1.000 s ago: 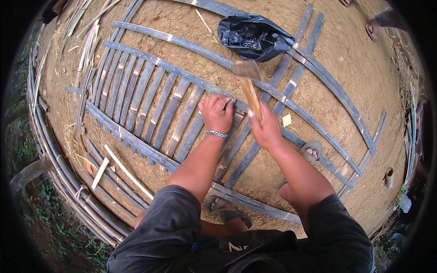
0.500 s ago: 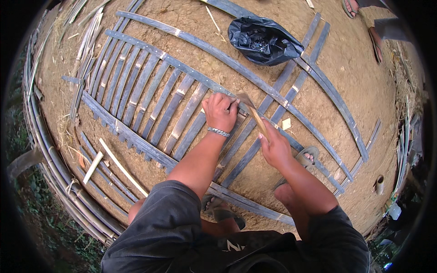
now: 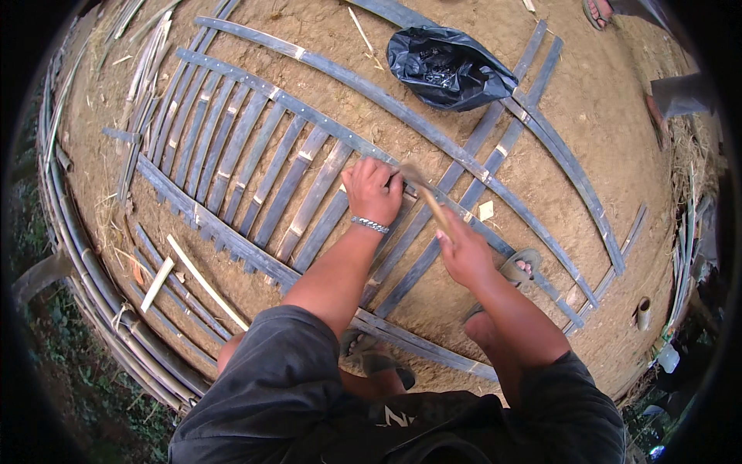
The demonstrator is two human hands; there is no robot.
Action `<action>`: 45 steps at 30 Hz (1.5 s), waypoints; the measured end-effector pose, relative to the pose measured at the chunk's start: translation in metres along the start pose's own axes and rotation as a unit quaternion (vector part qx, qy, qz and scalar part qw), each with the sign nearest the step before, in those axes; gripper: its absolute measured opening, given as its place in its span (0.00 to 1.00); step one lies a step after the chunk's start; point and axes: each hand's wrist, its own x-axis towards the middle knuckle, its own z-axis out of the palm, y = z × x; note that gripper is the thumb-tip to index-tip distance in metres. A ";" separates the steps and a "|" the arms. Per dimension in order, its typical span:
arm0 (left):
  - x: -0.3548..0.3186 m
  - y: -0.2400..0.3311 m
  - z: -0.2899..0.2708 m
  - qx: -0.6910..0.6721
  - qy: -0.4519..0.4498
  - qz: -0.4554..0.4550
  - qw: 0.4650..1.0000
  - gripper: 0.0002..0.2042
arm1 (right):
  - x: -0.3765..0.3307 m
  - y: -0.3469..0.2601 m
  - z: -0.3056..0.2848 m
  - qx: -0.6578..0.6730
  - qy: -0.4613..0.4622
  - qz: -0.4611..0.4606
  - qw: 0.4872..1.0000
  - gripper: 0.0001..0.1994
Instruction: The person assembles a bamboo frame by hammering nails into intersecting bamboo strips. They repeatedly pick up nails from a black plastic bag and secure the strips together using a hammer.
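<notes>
Right hand (image 3: 466, 251) grips a hammer (image 3: 433, 207), blurred head just beside the left hand (image 3: 372, 189) at its two o'clock, left fingers bunched at the dark upper rail (image 3: 309, 114), can't tell if pinching anything: an off-line blow could hit fingertips.

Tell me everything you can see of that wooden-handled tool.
The wooden-handled tool has a slim, pale brown handle and a darker, blurred head whose exact shape and material cannot be told. The right hand grips the lower handle; it slants up and left, its head at the long dark crosspiece, just right of the left hand. Whether they touch is unclear.
</notes>
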 end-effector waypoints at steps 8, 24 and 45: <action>0.001 0.001 -0.002 -0.005 -0.003 -0.006 1.000 0.06 | -0.003 -0.003 0.000 0.025 0.042 -0.041 0.998 0.26; -0.001 0.004 -0.002 0.006 -0.013 -0.026 1.000 0.07 | 0.004 0.010 0.003 0.096 0.094 -0.004 0.991 0.26; -0.030 -0.006 -0.029 0.174 -0.133 -0.096 0.971 0.29 | 0.052 0.018 0.027 0.217 0.126 0.061 0.966 0.27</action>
